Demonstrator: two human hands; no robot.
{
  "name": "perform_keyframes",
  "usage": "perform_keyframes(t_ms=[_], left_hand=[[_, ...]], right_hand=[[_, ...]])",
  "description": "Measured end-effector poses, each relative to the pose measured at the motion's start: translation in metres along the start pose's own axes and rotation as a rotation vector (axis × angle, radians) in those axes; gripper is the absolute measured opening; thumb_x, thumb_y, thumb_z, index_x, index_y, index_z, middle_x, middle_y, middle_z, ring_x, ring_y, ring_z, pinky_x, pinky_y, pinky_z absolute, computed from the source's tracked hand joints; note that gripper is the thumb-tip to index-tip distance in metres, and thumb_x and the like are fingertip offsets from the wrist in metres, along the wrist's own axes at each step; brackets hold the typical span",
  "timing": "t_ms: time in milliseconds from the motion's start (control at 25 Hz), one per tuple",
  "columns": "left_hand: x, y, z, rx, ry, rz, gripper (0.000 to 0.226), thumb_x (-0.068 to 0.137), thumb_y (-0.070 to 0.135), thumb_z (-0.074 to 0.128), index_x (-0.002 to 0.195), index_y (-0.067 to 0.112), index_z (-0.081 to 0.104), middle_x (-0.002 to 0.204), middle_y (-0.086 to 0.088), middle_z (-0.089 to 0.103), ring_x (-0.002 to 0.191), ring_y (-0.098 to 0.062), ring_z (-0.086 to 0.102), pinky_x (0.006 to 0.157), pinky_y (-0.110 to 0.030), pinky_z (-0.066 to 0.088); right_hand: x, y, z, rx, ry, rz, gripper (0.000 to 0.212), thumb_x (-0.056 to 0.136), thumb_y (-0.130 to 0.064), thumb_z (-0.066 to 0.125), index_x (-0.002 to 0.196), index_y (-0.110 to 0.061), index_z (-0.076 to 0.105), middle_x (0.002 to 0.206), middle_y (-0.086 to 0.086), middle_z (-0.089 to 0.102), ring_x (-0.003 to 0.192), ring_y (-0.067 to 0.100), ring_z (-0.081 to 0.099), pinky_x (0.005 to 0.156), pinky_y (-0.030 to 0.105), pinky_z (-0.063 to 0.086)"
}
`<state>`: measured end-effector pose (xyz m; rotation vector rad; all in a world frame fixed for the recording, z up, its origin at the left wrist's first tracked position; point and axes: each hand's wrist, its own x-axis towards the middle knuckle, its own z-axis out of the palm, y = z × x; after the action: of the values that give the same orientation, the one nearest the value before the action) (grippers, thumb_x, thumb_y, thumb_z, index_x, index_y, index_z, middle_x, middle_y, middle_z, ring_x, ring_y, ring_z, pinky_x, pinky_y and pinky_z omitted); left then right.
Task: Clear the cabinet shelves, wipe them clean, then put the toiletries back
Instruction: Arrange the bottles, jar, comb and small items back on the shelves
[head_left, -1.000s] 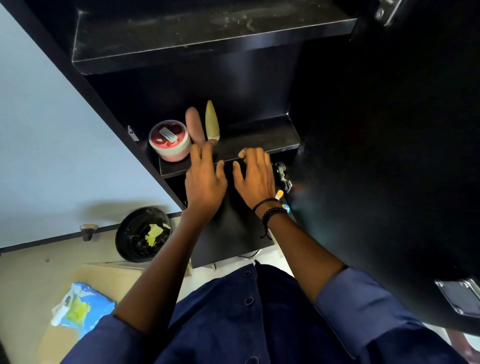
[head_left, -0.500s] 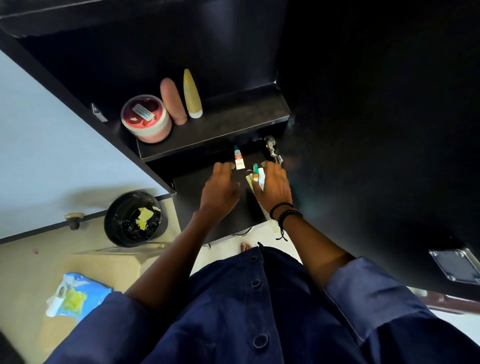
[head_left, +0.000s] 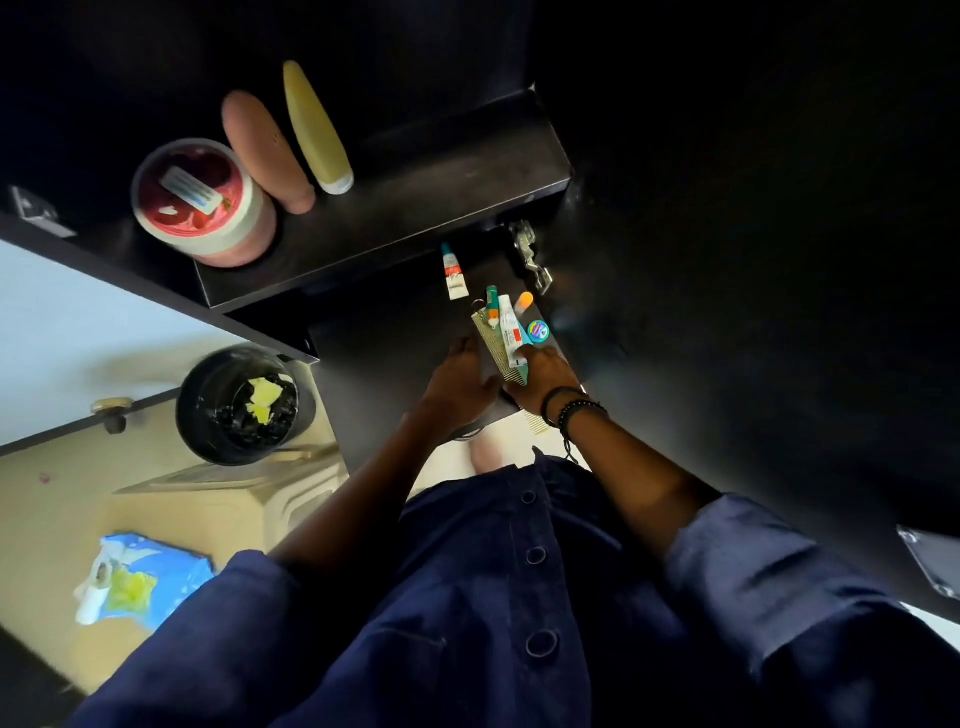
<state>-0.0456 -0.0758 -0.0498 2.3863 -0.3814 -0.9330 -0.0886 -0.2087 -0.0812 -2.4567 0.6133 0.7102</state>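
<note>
1. Room: a pale wall (head_left: 78, 322) meets a beige floor (head_left: 47, 519). On the floor stand a black bin (head_left: 244, 405) and, nearer me, a blue packet (head_left: 145, 577).
2. Black cabinet (head_left: 727, 208): it stands open, with two shelves in view.
3. Upper shelf (head_left: 415, 208): its left end carries a pink jar (head_left: 202, 202), a pink bottle (head_left: 267, 150) and a yellow bottle (head_left: 317, 130), set close together. The rest of the shelf shows bare board.
4. Lower shelf (head_left: 384, 364): both hands work here.
5. Left hand (head_left: 457, 379): fingers straight, resting flat on the shelf and holding nothing, just beside the comb.
6. Right hand (head_left: 540, 379): fingers closed around a comb (head_left: 498, 348), with a white tube (head_left: 511, 332) pinned on top of it. An orange-tipped item (head_left: 523, 301) and a round blue item (head_left: 537, 330) lie against this bunch.
7. Small tube (head_left: 453, 273): lying alone further in, near the hinge (head_left: 530, 254).
8. Status (judgement): no cloth is visible. The grouped containers suggest restocking is under way, the upper shelf is done, and the small items remain to be set down. A clearing stage cannot be excluded.
</note>
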Motion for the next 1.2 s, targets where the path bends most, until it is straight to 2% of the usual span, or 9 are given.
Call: perform_keyframes(t_ms=[200,360,560,680,800,1000,1200], left_hand=[[0.008,-0.005,0.014,-0.013,-0.067,-0.019,0.071,0.088,0.020,0.062,0.145,0.003,0.023,0.140,-0.019,0.042,0.122,-0.036,0.051,0.102,-0.043,0.043],[0.007,-0.008,0.020,0.014,-0.096,-0.034,0.080,0.088,0.022,0.062,0.147,0.001,0.013,0.148,-0.022,0.032,0.129,-0.037,0.043,0.105,-0.046,0.041],[-0.001,-0.014,0.023,-0.004,-0.110,-0.076,0.083,0.087,0.024,0.063,0.149,0.003,0.011,0.150,-0.020,0.030,0.131,-0.036,0.040,0.106,-0.047,0.040],[-0.009,-0.017,0.026,0.000,-0.111,-0.097,0.084,0.089,0.025,0.062,0.150,0.004,0.008,0.152,-0.019,0.026,0.134,-0.035,0.037,0.109,-0.044,0.037],[-0.018,-0.023,0.028,-0.030,-0.092,-0.101,0.082,0.090,0.025,0.061,0.150,0.006,0.009,0.150,-0.018,0.030,0.131,-0.035,0.040,0.106,-0.044,0.040],[-0.032,-0.033,0.028,-0.048,-0.073,-0.120,0.082,0.089,0.025,0.061,0.150,0.007,0.009,0.148,-0.017,0.033,0.129,-0.034,0.043,0.103,-0.040,0.041],[-0.044,-0.038,0.025,-0.050,-0.047,-0.125,0.081,0.089,0.024,0.062,0.150,0.007,0.010,0.147,-0.016,0.035,0.129,-0.033,0.043,0.104,-0.037,0.039]], right_hand=[[0.009,0.009,0.008,-0.054,-0.002,0.060,0.062,0.081,-0.027,0.071,0.134,-0.011,0.043,0.132,0.016,0.044,0.114,0.034,0.055,0.094,0.037,0.047],[0.012,0.014,0.015,-0.136,0.037,0.076,0.068,0.085,-0.026,0.067,0.140,-0.009,0.032,0.135,0.018,0.040,0.120,0.035,0.048,0.095,0.042,0.048],[0.012,0.018,0.023,-0.113,0.044,0.107,0.071,0.086,-0.023,0.066,0.142,-0.010,0.024,0.129,0.021,0.041,0.118,0.037,0.049,0.090,0.042,0.050],[0.013,0.015,0.026,-0.065,0.046,0.148,0.070,0.082,-0.024,0.071,0.136,-0.008,0.030,0.125,0.019,0.045,0.115,0.033,0.051,0.089,0.040,0.050],[0.014,0.013,0.030,-0.001,0.017,0.187,0.068,0.077,-0.030,0.076,0.128,-0.007,0.038,0.122,0.016,0.049,0.112,0.030,0.052,0.088,0.038,0.049],[0.016,0.007,0.035,0.004,-0.062,0.199,0.067,0.076,-0.041,0.075,0.127,-0.008,0.045,0.124,0.014,0.049,0.117,0.029,0.050,0.092,0.036,0.047],[0.011,-0.001,0.036,0.154,-0.046,0.263,0.062,0.077,-0.031,0.076,0.125,-0.008,0.043,0.125,0.014,0.052,0.117,0.031,0.053,0.094,0.040,0.049]])
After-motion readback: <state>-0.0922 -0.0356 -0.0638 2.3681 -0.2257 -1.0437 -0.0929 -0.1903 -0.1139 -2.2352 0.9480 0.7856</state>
